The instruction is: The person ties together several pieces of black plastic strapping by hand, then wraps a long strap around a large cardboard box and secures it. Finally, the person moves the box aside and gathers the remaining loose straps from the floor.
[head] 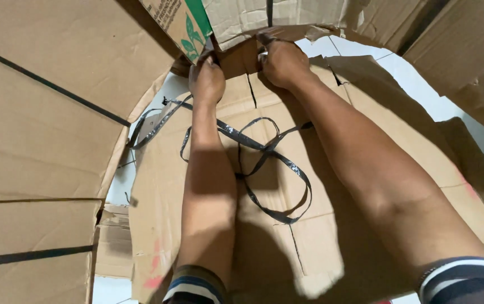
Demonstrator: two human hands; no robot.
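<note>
At twelve o'clock, the brown cardboard flap is pinched at its far edge by the left hand and right hand, equally near, with dark strapping lying loose toward six o'clock.

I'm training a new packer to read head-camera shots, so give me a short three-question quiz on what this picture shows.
1. True or false: both hands, the left hand and the right hand, grip the edge of the cardboard piece at the top.
2. What lies loose on the flat cardboard sheet under the arms? A) a roll of tape B) a dark plastic strap C) a knife
3. Fill in: the box flap just above the left hand carries a ____ leaf print.

Key: 1 true; 2 B, the strap loops across the sheet; 3 green.
</note>
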